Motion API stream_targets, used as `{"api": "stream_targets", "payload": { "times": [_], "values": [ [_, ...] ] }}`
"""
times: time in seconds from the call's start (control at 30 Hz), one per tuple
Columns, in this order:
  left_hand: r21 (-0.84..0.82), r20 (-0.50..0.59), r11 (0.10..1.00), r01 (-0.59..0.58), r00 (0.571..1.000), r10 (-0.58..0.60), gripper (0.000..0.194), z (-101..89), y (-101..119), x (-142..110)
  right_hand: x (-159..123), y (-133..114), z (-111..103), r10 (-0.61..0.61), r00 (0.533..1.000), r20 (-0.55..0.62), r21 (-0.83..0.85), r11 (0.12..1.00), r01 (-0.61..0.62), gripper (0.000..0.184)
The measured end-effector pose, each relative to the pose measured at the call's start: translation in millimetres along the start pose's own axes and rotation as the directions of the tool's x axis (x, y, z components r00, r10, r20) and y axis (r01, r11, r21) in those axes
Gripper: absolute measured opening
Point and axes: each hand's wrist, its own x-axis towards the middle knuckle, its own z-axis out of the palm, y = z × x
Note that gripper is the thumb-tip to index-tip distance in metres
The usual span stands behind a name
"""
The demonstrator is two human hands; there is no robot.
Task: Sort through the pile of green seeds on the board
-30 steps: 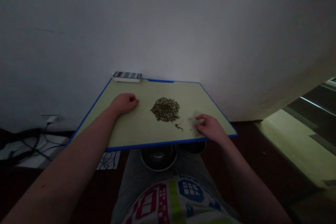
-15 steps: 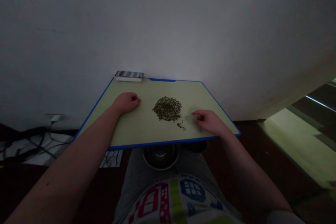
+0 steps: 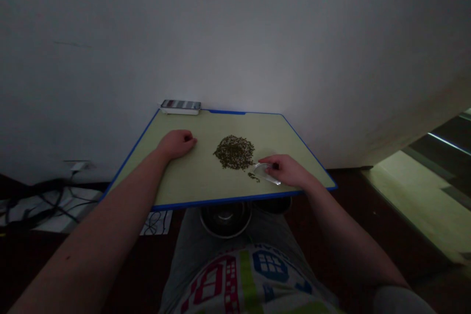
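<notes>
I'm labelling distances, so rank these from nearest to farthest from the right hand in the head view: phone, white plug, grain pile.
1. Grain pile: on the board, left of the right hand.
2. Phone: at the board's far left corner.
3. White plug: off the board, farther left.

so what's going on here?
A person's right hand pinches a clear thin piece, seemingly plastic, beside a few stray grains. The main heap of small dark grains lies near the middle of a blue-edged board. The left hand rests loosely curled on the board, left of the heap. A bowl sits below the board's near edge.
</notes>
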Motion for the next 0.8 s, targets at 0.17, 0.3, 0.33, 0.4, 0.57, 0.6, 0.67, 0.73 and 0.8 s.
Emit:
{"api": "stream_targets", "payload": {
  "times": [0.17, 0.3, 0.33, 0.4, 0.57, 0.6, 0.67, 0.73, 0.8],
  "values": [
    [0.013, 0.007, 1.0, 0.012, 1.0, -0.012, 0.04, 0.4, 0, 0, -4, -8, 7, 0.023, 1.0, -0.021, 0.001, 1.0, -0.023, 0.04],
    [-0.01, 0.0, 1.0, 0.002, 1.0, -0.002, 0.04, 1.2, -1, 0, -5, -10, 12, 0.022, 0.999, -0.039, 0.002, 1.0, -0.022, 0.04],
    [-0.012, -0.004, 1.0, -0.004, 1.0, 0.004, 0.04, 1.4, -1, 0, -5, -10, 13, 0.023, 0.999, -0.04, 0.001, 1.0, -0.023, 0.04],
    [-0.004, -0.011, 1.0, -0.011, 1.0, 0.011, 0.04, 1.7, -1, 1, -6, -12, 14, 0.023, 0.999, -0.044, -0.007, 1.0, -0.024, 0.041],
    [0.018, -0.005, 1.0, -0.002, 1.0, 0.003, 0.04, 1.1, -1, 1, -7, -23, 17, 0.028, 0.999, -0.043, -0.033, 0.999, -0.029, 0.041],
    [0.017, -0.003, 1.0, -0.001, 1.0, 0.001, 0.04, 0.8, 0, 0, -7, -26, 18, 0.03, 0.999, -0.045, -0.035, 0.999, -0.032, 0.041],
    [0.013, -0.001, 1.0, 0.003, 1.0, -0.003, 0.04, 0.3, 0, 0, -6, -32, 21, 0.026, 0.998, -0.056, -0.032, 0.999, -0.028, 0.04],
    [0.001, -0.005, 1.0, 0.008, 1.0, -0.008, 0.039, -0.1, 1, -1, -5, -35, 25, 0.016, 0.997, -0.07, -0.018, 1.0, -0.017, 0.038],
    [-0.012, -0.006, 1.0, 0.018, 1.0, -0.018, 0.038, -0.4, 1, -1, -3, -37, 28, 0.012, 0.997, -0.075, 0.019, 1.0, -0.01, 0.038]
  ]
}}
